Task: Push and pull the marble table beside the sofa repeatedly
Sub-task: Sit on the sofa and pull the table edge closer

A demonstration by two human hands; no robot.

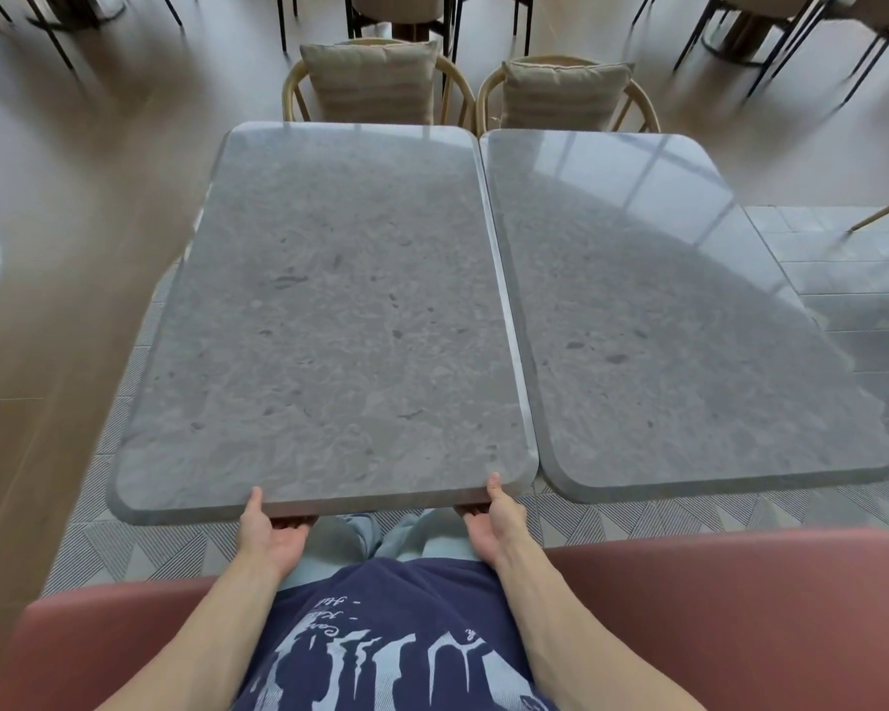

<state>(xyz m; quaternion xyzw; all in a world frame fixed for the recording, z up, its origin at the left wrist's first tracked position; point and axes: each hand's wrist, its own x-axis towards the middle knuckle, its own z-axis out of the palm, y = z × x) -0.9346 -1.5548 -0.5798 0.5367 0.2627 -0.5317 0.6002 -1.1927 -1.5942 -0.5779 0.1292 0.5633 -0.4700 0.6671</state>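
A grey marble table [329,310] with rounded corners stands in front of me, its near edge over my knees. My left hand [270,531] grips that near edge left of centre, thumb on top and fingers curled underneath. My right hand [494,520] grips the same edge near its right corner in the same way. I sit on a pink sofa [714,608] that spans the bottom of the view.
A second grey marble table [663,325] stands right beside the first, a thin gap between them. Two wicker chairs with beige cushions [375,82] [565,92] face the far edges. Dark-legged chairs and tables stand further back. Patterned grey floor lies underneath.
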